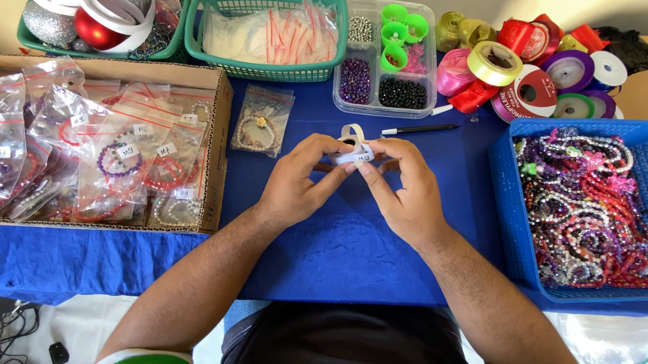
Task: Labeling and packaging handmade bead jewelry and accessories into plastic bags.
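A blue cloth [336, 254] covers the table; on its left a cardboard box [215, 113] holds many small clear bags of beaded bracelets, each with a little white label, so a good share of the bagging and labelling looks done; on the right a blue basket [506, 210] is still heaped with loose bracelets, so much seems left. At the back stand two green baskets, one [200, 27] with unused clear bags, a clear divided tray of beads [341, 96] and a pile of ribbon rolls [529, 67]; one bagged bracelet [260, 124] lies apart near the box; a thin black pen [419, 128] lies just behind the hands.

At the middle, the left hand [295, 184] and right hand [403, 188] meet, fingertips pressed together, both pinching a small roll of white label tape [352, 143] held just above the cloth; a loop of the tape stands up between the thumbs, and a marked label shows at its front edge. Nothing lies between the hands and the box or the blue basket.
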